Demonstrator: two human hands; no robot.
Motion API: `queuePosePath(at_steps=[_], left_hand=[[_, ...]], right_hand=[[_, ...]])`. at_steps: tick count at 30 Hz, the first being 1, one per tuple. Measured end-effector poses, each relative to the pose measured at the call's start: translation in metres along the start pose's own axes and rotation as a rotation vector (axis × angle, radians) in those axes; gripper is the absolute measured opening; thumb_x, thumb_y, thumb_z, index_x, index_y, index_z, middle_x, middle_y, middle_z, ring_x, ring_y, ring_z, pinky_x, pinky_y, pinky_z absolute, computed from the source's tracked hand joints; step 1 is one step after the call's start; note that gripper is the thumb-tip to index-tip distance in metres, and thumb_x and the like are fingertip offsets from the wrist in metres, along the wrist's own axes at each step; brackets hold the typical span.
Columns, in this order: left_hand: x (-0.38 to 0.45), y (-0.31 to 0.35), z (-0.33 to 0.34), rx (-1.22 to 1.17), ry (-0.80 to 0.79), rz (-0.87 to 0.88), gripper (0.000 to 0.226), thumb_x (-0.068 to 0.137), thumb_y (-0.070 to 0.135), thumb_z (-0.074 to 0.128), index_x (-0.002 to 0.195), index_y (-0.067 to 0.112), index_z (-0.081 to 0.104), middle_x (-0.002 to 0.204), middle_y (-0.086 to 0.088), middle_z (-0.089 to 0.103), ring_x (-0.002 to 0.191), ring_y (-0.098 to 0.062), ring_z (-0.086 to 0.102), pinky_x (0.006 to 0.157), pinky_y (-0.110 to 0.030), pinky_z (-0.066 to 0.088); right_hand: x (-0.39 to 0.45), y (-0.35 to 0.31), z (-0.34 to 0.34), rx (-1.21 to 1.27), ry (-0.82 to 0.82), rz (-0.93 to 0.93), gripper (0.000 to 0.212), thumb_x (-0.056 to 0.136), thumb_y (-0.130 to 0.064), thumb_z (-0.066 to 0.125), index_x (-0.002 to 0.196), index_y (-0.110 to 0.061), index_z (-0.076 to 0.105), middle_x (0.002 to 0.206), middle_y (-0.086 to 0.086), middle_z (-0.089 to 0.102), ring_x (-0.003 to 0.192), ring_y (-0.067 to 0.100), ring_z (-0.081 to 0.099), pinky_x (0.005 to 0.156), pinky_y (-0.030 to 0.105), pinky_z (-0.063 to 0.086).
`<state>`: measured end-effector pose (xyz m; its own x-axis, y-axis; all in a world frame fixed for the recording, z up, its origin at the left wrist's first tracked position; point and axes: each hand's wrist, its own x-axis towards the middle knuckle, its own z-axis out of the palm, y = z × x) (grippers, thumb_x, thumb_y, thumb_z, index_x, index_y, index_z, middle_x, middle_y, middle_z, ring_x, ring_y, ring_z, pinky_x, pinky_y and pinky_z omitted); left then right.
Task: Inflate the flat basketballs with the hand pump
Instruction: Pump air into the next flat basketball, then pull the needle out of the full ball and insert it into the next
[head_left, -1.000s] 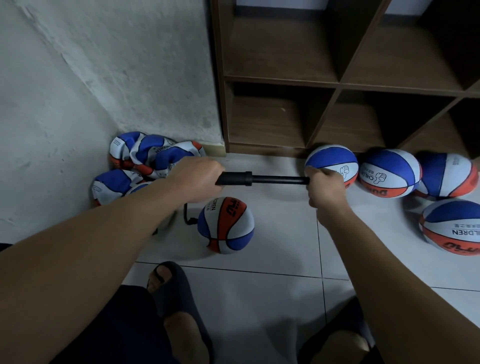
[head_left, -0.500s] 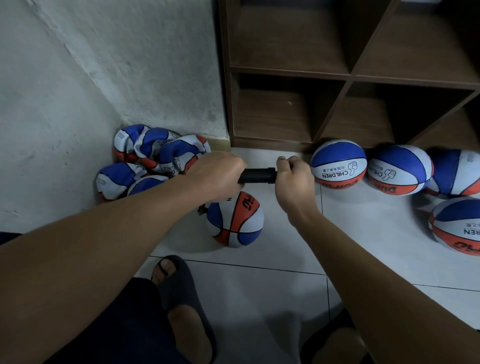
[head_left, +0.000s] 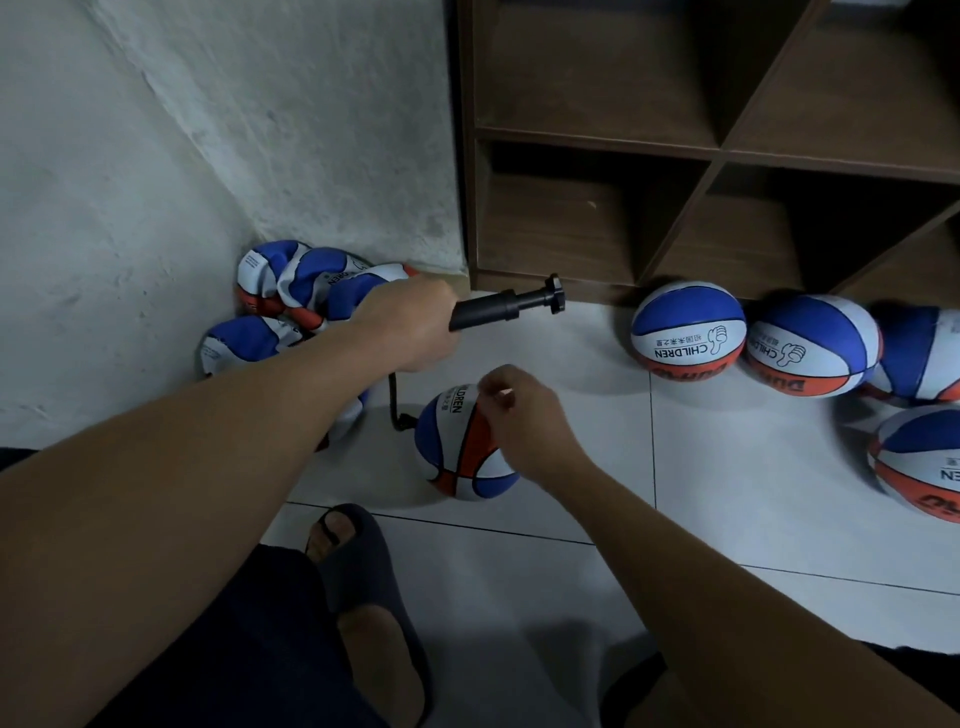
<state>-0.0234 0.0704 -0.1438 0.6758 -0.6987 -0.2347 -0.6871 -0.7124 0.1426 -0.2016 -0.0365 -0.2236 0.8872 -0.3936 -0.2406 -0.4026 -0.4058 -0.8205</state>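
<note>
**Hands at the pump and ball, floor beside the shelf**

We note the left hand (head_left: 410, 325) wrapped closed around the barrel of the black hand pump (head_left: 501, 307), held off the floor, with its handle end pointing toward the wooden shelf unit (head_left: 597, 140). The right hand (head_left: 524, 415) holds nothing, fingers loosely curled with thumb and forefinger close together, over the top of the basketball (head_left: 462, 452); whether it touches the ball we cannot tell. That ball sits on the tiled floor (head_left: 727, 493) in front of the shelf unit, near its left corner. A short black hose (head_left: 396, 410) runs from the pump down to the ball's left side. Flat balls (head_left: 291, 296) lie heaped left of the shelf unit against the wall. Round balls (head_left: 688, 332) line the shelf's base to the right.
</note>
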Motion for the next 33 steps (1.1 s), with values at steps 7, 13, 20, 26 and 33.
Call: queuePosePath(at_steps=[7,13,20,26,33], left_hand=[[-0.001,-0.039,0.022,-0.054,-0.146,-0.126,0.020,0.102,0.040,0.064,0.097,0.021,0.058,0.083,-0.003,0.062,0.069,-0.022,0.064,0.059,-0.036,0.050],[-0.014,-0.056,0.055,-0.168,-0.216,-0.198,0.037,0.096,0.050,0.074,0.091,0.015,0.061,0.078,-0.006,0.065,0.069,-0.024,0.065,0.061,-0.034,0.049],[-0.014,-0.014,0.092,-0.711,-0.345,-0.218,0.035,0.094,0.049,0.080,0.102,0.015,0.076,0.087,-0.012,0.076,0.072,-0.020,0.068,0.067,-0.033,0.049],[-0.016,0.023,0.109,-0.840,-0.292,-0.194,0.023,0.093,0.037,0.084,0.083,0.024,0.068,0.077,0.005,0.066,0.072,-0.009,0.062,0.061,-0.027,0.040],[-0.011,0.053,0.118,-0.678,-0.174,-0.080,0.033,0.088,0.044,0.086,0.111,0.023,0.074,0.103,0.002,0.074,0.094,-0.019,0.069,0.083,-0.038,0.058]], right_hand=[[-0.010,0.024,0.014,-0.420,-0.101,-0.248,0.031,0.098,-0.052,0.065,0.109,-0.022,0.067,0.114,-0.007,0.056,0.100,0.017,0.056,0.081,0.035,0.053],[-0.016,0.028,-0.012,-0.701,-0.114,0.041,0.092,0.068,-0.088,0.070,0.133,-0.027,0.046,0.117,-0.003,0.049,0.096,0.020,0.059,0.076,0.040,0.059],[-0.008,0.042,-0.034,-0.566,-0.193,-0.017,0.078,0.086,-0.025,0.080,0.157,-0.021,0.047,0.152,0.007,0.044,0.134,0.030,0.051,0.105,0.033,0.050],[-0.010,0.052,-0.042,-0.393,-0.207,0.041,0.092,0.084,-0.039,0.080,0.162,-0.027,0.032,0.165,0.000,0.033,0.148,0.026,0.037,0.121,0.037,0.037],[-0.017,0.074,-0.025,-0.406,0.029,0.001,0.114,0.068,-0.072,0.085,0.158,-0.027,0.033,0.158,-0.008,0.039,0.148,0.019,0.034,0.126,0.047,0.032]])
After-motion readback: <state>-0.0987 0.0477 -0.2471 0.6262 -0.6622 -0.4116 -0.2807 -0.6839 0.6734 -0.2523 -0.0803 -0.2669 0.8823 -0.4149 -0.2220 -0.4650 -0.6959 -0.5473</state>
